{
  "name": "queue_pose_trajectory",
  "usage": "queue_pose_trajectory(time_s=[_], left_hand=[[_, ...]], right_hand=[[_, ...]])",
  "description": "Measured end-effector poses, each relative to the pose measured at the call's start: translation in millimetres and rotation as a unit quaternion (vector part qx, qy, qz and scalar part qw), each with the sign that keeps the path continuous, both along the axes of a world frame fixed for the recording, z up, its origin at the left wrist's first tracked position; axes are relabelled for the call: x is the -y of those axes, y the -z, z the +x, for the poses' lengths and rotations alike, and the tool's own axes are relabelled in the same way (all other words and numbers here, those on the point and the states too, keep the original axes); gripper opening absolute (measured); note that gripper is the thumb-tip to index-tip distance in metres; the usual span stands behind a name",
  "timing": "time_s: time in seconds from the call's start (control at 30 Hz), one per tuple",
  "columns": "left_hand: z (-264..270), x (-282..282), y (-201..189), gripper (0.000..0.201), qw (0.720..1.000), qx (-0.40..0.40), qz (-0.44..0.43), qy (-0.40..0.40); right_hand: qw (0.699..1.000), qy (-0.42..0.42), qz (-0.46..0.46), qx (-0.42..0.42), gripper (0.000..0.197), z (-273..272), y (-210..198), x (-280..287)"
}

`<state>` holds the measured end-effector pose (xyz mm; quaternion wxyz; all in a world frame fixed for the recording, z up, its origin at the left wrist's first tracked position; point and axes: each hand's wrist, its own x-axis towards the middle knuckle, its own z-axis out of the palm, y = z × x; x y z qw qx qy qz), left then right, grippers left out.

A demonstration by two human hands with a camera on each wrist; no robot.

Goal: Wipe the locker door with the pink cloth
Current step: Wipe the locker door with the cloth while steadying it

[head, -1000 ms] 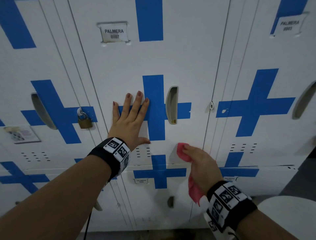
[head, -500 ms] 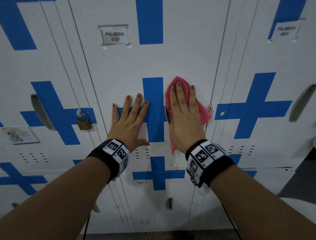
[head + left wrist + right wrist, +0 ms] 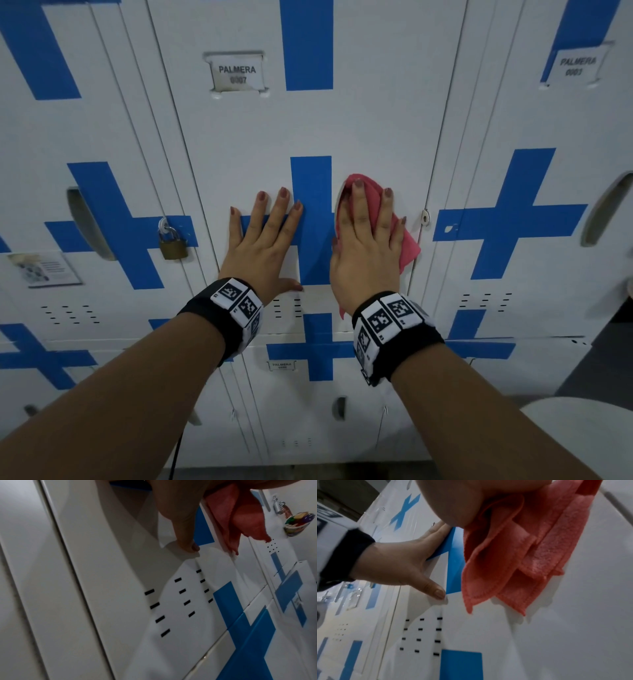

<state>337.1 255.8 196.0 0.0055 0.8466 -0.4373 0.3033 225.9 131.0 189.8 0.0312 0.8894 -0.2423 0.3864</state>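
Right hand: the right hand (image 3: 368, 250) lies flat with straight, slightly spread fingers, pressing the pink cloth (image 3: 406, 246) against the locker door (image 3: 308, 130), just right of centre frame in the head view.
Pink cloth: crumpled under the palm and fingers; its folds stick out above the fingertips and to the right, and a corner hangs below the wrist. In the right wrist view the loose folds (image 3: 518, 555) fill the upper middle of the frame.
Left hand: the left hand (image 3: 263, 243) rests open and flat on the same door, fingers spread over the blue cross (image 3: 310, 219), holding nothing.
Locker door: white, with a label reading PALMERA (image 3: 237, 73) near the top and vent slots (image 3: 287, 306) below the hands.
Neighbour locker: a brass padlock (image 3: 173, 240) hangs on the door at the left of the frame.
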Motion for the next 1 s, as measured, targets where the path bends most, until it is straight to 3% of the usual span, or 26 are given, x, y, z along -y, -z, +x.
queue_pose_trajectory(time_s=[0.23,0.7,0.8,1.0], left_hand=[[-0.1,0.7,0.2,0.144,1.0,0.004,0.001,-0.003],[-0.8,0.2,0.6,0.143,1.0,0.001,0.004,-0.004],[-0.6,0.8,0.9,0.143,1.0,0.001,0.001,-0.005],[-0.7,0.1,0.8,0.144,1.0,-0.002,0.0,-0.004]], right_hand=[[0.994,-0.011,-0.07,-0.079,0.072,-9.4,12.2,6.1],[0.98,-0.006,-0.08,-0.182,0.063,-28.8,3.6,-5.6],[0.989,-0.037,-0.061,-0.129,0.061,-32.0,6.6,-4.6],[0.983,-0.149,0.047,0.1,0.047,-28.7,10.2,-2.9]])
